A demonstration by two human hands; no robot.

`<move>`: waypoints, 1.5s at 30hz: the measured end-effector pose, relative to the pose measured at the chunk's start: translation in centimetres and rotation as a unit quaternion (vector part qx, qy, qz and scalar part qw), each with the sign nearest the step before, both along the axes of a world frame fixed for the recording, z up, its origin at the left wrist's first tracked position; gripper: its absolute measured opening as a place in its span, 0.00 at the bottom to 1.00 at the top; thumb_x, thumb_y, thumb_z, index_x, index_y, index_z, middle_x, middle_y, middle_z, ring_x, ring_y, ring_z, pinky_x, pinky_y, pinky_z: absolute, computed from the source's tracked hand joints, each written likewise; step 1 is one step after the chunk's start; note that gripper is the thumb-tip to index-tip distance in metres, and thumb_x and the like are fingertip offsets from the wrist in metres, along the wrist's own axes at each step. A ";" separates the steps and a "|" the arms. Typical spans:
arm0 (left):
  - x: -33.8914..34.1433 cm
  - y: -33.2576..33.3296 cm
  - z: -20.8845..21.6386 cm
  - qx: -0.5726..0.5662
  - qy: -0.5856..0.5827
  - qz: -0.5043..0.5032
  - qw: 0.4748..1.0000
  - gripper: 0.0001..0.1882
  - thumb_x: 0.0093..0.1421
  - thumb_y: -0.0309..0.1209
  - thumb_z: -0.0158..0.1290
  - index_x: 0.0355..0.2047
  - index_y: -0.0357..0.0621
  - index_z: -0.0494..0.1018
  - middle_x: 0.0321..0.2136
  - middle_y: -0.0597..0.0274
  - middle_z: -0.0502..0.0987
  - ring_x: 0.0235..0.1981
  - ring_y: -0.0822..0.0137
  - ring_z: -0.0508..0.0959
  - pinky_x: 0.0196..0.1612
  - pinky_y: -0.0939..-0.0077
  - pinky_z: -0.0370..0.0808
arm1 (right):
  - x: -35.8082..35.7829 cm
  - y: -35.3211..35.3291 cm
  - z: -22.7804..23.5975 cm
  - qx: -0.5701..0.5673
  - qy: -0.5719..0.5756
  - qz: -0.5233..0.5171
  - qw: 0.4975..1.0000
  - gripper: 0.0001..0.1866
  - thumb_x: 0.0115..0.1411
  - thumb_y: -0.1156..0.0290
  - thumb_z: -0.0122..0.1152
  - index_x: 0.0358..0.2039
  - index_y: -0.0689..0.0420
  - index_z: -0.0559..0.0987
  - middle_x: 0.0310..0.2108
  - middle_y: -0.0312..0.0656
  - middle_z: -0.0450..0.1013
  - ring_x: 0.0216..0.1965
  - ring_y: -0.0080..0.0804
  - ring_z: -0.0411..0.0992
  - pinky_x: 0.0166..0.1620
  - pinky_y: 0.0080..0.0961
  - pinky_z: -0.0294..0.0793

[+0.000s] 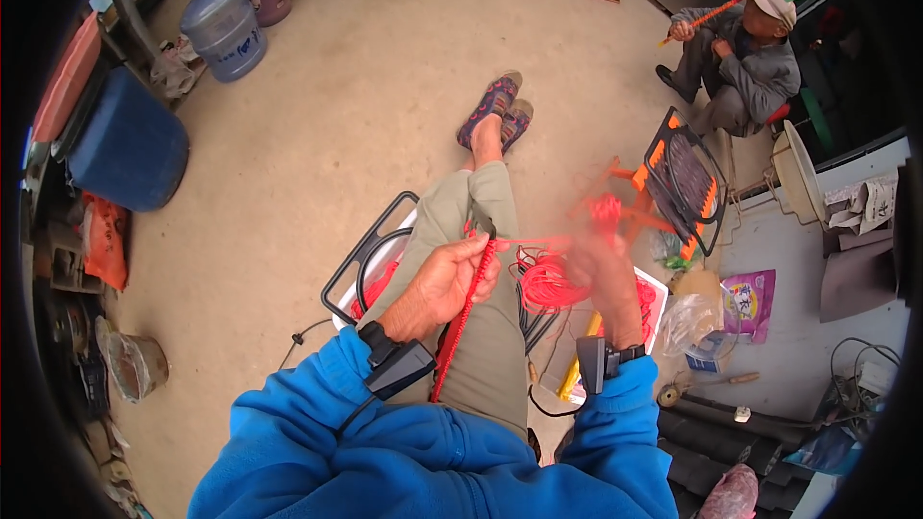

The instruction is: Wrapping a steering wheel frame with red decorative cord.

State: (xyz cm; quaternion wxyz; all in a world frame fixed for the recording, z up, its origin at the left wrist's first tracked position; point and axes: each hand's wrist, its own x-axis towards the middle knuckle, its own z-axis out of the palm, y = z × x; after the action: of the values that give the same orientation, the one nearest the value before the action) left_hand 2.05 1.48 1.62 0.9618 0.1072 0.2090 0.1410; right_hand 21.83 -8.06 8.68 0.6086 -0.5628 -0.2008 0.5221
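Observation:
Above my lap, my left hand (457, 279) is closed around a narrow red rod wrapped in braided cord (462, 327), which slants down toward my waist. A dark tip (486, 223) pokes out above its fingers. From there a red cord (534, 242) stretches taut across to my right hand (608, 279), which is smeared by motion. A blurred red bundle (607, 212) shows at the top of that hand. Between the hands, a loose coil of red cord (550, 285) lies beside my right thigh.
A black-framed folding stool (370, 255) stands at my left leg, an orange and black folding chair (685, 183) ahead right. A seated person (745, 67) holds a green-framed swatter with a red handle. A water jug (223, 29) and a blue bin (130, 144) line the left.

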 end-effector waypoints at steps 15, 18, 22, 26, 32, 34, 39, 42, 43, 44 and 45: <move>-0.3 0.8 0.1 -0.022 0.028 0.008 0.999 0.12 0.62 0.38 0.40 0.29 0.44 0.67 0.14 0.63 0.64 0.12 0.67 0.61 0.17 0.73 0.57 | -5.5 -5.0 -0.4 -0.013 -0.196 0.023 0.980 0.05 0.52 0.75 0.55 0.28 0.56 0.68 0.16 0.30 0.60 0.12 0.18 0.56 0.16 0.16 0.55; -0.5 1.0 -0.9 -0.010 -0.007 -0.002 1.000 0.11 0.62 0.37 0.41 0.30 0.43 0.68 0.16 0.62 0.67 0.15 0.67 0.64 0.19 0.74 0.60 | -3.0 -5.4 -3.7 0.007 0.027 -0.010 1.000 0.07 0.54 0.70 0.59 0.23 0.58 0.72 0.15 0.30 0.63 0.14 0.15 0.56 0.16 0.16 0.51; -0.9 0.6 1.5 0.093 0.161 0.039 0.982 0.07 0.61 0.31 0.46 0.33 0.41 0.70 0.23 0.60 0.74 0.24 0.67 0.72 0.27 0.75 0.69 | 0.6 -3.2 -5.9 -0.103 -0.094 0.002 0.990 0.10 0.54 0.68 0.60 0.33 0.61 0.74 0.17 0.34 0.68 0.15 0.20 0.63 0.18 0.22 0.59; -1.3 2.0 2.2 0.308 0.278 0.150 0.897 0.10 0.57 0.26 0.52 0.39 0.38 0.72 0.31 0.63 0.76 0.31 0.70 0.74 0.34 0.73 0.72 | 1.2 1.0 -5.3 0.045 -0.570 -0.035 0.820 0.26 0.52 0.67 0.63 0.51 0.59 0.69 0.23 0.46 0.75 0.23 0.40 0.74 0.29 0.36 0.71; 0.3 5.0 4.3 0.736 0.208 0.215 0.607 0.16 0.57 0.27 0.53 0.46 0.39 0.73 0.30 0.65 0.76 0.32 0.75 0.74 0.34 0.80 0.71 | -4.2 6.5 -0.5 0.015 -0.665 0.140 0.733 0.35 0.49 0.68 0.63 0.59 0.53 0.63 0.22 0.53 0.74 0.26 0.53 0.74 0.32 0.42 0.72; 0.6 5.1 3.7 0.676 0.213 0.139 0.691 0.14 0.58 0.27 0.54 0.44 0.39 0.74 0.28 0.65 0.76 0.29 0.75 0.74 0.32 0.80 0.71 | -3.8 6.9 -1.9 0.036 -0.641 0.168 0.748 0.38 0.48 0.70 0.62 0.61 0.54 0.60 0.22 0.54 0.73 0.25 0.53 0.73 0.31 0.44 0.70; -0.3 4.7 1.4 0.510 0.267 0.123 0.808 0.08 0.56 0.24 0.54 0.37 0.35 0.75 0.22 0.63 0.76 0.23 0.73 0.74 0.27 0.80 0.71 | -2.8 6.3 -5.1 0.120 -0.622 0.089 0.769 0.37 0.48 0.70 0.63 0.59 0.55 0.62 0.26 0.50 0.73 0.29 0.48 0.73 0.33 0.40 0.71; -1.1 4.4 -0.4 0.369 0.321 0.212 0.846 0.05 0.57 0.24 0.53 0.34 0.34 0.74 0.24 0.61 0.77 0.19 0.73 0.73 0.21 0.82 0.71 | -2.7 5.0 -6.3 0.181 -0.635 -0.011 0.751 0.26 0.49 0.72 0.62 0.51 0.57 0.70 0.28 0.45 0.73 0.32 0.42 0.72 0.34 0.34 0.71; -1.1 4.0 -0.8 0.322 0.308 0.209 0.871 0.05 0.58 0.24 0.53 0.34 0.34 0.73 0.25 0.59 0.77 0.20 0.72 0.74 0.22 0.80 0.72 | -2.8 4.5 -6.6 0.176 -0.630 -0.044 0.755 0.19 0.50 0.74 0.62 0.45 0.59 0.74 0.29 0.43 0.74 0.32 0.39 0.72 0.35 0.31 0.71; -1.1 3.5 -1.0 0.273 0.295 0.206 0.892 0.05 0.59 0.24 0.53 0.34 0.34 0.71 0.26 0.58 0.77 0.21 0.71 0.75 0.22 0.78 0.73 | -3.1 4.4 -6.9 0.176 -0.629 -0.043 0.756 0.19 0.50 0.74 0.62 0.45 0.59 0.74 0.29 0.43 0.74 0.32 0.39 0.72 0.35 0.31 0.71; -0.9 3.0 -1.3 0.272 0.297 0.203 0.892 0.05 0.59 0.24 0.53 0.34 0.34 0.71 0.26 0.58 0.77 0.21 0.71 0.75 0.22 0.78 0.73 | -3.7 4.1 -6.9 0.164 -0.548 -0.012 0.820 0.13 0.51 0.76 0.61 0.40 0.61 0.75 0.29 0.42 0.74 0.31 0.35 0.73 0.35 0.28 0.71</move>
State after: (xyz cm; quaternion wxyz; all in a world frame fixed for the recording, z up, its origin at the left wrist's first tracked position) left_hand 1.10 4.46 0.37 0.7385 0.3570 0.4551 0.3465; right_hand 18.08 -3.92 1.77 0.4879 -0.6505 -0.5766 0.0798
